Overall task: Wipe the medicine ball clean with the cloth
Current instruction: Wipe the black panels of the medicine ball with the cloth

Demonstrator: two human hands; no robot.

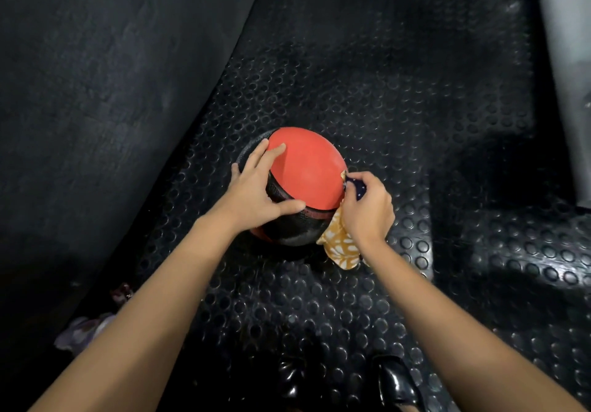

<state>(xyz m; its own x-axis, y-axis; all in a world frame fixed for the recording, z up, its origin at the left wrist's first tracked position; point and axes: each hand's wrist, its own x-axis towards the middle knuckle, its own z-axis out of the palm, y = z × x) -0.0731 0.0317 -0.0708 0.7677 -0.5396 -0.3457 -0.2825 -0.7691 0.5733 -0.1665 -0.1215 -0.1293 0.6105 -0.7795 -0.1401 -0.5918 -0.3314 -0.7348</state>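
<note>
A red and black medicine ball point(308, 168) sits on the studded black rubber floor in the middle of the view. My left hand point(256, 191) rests on the ball's left side with its fingers spread, thumb across the black band. My right hand point(367, 207) grips a yellow and white patterned cloth point(340, 245) with a dark blue part, and holds it against the ball's right side. The cloth's loose end hangs down below my wrist.
A dark padded surface point(112, 91) slopes up along the left. A pale post or wall point(569, 59) stands at the far right. Crumpled patterned fabric point(86, 328) lies at the lower left. Shiny black shoes point(393, 383) show at the bottom.
</note>
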